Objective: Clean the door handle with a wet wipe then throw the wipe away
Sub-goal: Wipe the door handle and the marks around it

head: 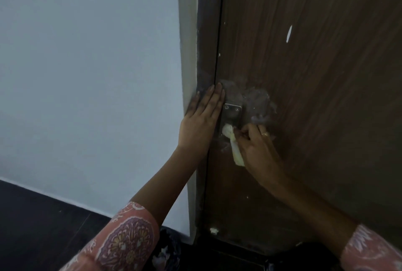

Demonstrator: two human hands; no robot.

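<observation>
Wiping underway: right hand (256, 146) fingers pinch wet wipe (232, 142) on door handle (232, 111); left hand (202, 116) flat beside handle, fingers spread. Disposal left.

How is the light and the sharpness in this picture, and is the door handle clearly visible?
Head view: the light is dim, with the wall pale blue-grey and the door dark; the handle plate shows only a faint gleam, its lower part covered by the wipe in the right hand; the left hand lies flat beside it; edges look soft, and the wide lens bends the door frame.
</observation>
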